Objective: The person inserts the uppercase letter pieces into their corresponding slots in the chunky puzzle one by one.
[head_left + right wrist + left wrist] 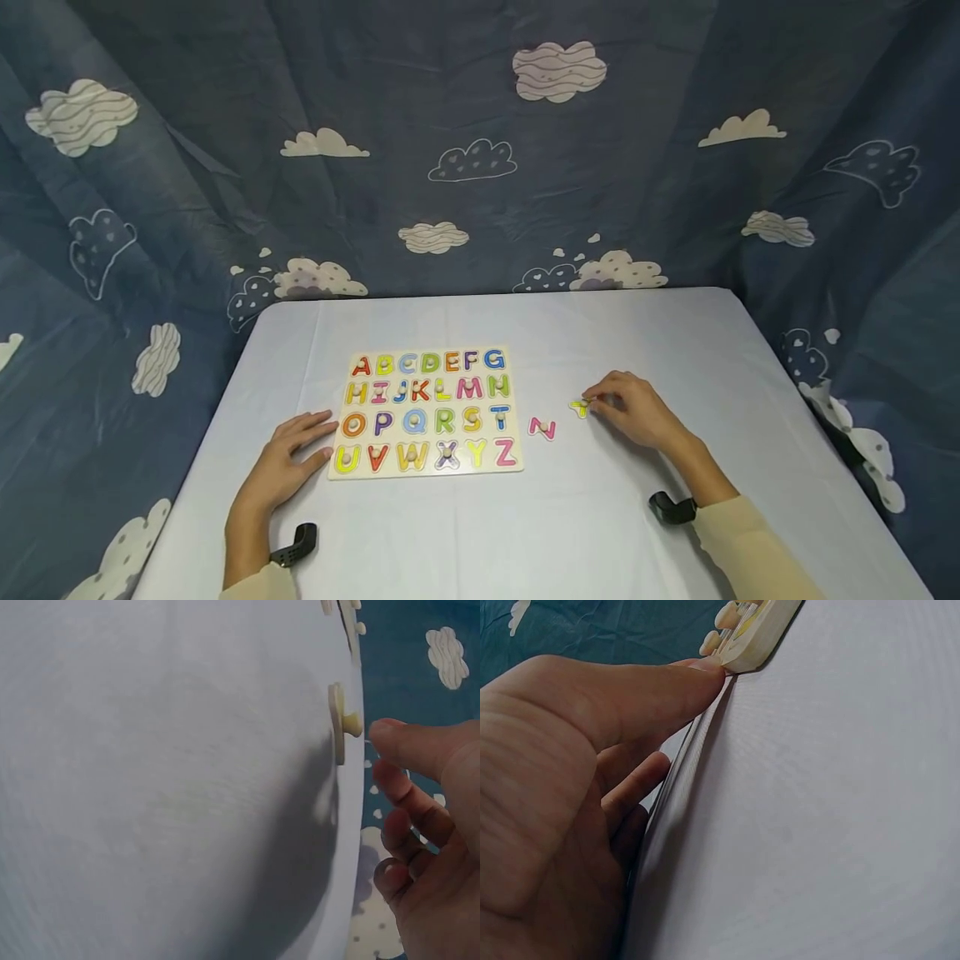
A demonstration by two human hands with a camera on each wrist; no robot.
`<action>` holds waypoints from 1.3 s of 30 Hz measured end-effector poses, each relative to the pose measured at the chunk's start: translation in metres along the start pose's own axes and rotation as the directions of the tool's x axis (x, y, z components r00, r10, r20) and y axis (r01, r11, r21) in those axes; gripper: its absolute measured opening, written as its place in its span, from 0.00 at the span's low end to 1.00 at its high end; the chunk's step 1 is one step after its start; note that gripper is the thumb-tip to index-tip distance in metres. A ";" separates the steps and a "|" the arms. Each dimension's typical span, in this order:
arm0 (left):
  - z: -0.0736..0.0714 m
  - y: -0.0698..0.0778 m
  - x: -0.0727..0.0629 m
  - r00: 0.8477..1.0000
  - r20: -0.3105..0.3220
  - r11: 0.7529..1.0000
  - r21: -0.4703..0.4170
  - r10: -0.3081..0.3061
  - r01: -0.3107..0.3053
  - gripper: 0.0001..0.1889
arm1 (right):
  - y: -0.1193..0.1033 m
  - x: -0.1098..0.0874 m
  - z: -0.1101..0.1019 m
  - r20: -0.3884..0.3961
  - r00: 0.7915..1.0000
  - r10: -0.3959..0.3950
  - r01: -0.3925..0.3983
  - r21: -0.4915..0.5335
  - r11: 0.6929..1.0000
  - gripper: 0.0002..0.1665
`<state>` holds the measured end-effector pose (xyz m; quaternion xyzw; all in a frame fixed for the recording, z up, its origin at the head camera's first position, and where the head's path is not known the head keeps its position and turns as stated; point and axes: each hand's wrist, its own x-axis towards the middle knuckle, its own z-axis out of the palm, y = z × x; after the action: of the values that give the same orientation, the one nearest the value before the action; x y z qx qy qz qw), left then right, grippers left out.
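A wooden alphabet puzzle board (427, 478) lies on the table, with knobbed letters in most of its places. My left hand (279, 467) rests beside it, fingertips along its left edge and thumb at the near left corner. In the left wrist view, the thumb (667, 694) touches the board's corner (761, 656). My right hand (633, 410) is over a yellow-green Y piece (578, 409) right of the board. Seen from the right wrist, the thumb and fingers are spread slightly apart from the piece's knob (352, 724). A pink letter piece (542, 428), like a turned Z, lies between board and Y.
A white cloth covers the table (465, 542). Behind and around it hangs a dark blue curtain (420, 92) with a cloud print. The board's Y place (477, 452) and Z place (506, 452) show printed letters without knobs. Each wrist wears a black device (672, 507).
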<state>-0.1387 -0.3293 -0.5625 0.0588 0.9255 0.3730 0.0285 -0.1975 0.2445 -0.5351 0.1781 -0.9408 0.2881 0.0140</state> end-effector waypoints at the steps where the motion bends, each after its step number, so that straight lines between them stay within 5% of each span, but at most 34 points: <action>1: 0.000 -0.001 -0.001 1.000 0.000 1.000 -0.001 -0.004 0.004 0.24 | 0.001 0.000 0.001 0.008 1.000 -0.005 0.005 0.001 1.000 0.12; 17: 0.002 0.001 -0.001 1.000 -0.011 1.000 -0.010 0.022 -0.022 0.24 | 0.000 -0.002 0.009 0.022 1.000 -0.018 0.019 -0.032 0.999 0.14; 30: 0.003 -0.004 -0.001 1.000 0.002 1.000 -0.005 -0.017 0.017 0.25 | -0.001 -0.001 0.013 0.002 1.000 -0.012 0.012 -0.079 0.997 0.11; 39: 0.002 -0.003 0.000 1.000 0.001 1.000 -0.006 -0.012 0.012 0.25 | -0.019 -0.003 0.009 -0.069 0.997 -0.018 0.018 0.000 1.000 0.09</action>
<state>-0.1384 -0.3303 -0.5664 0.0532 0.9247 0.3756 0.0312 -0.1878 0.2256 -0.5326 0.1767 -0.9380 0.2941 0.0488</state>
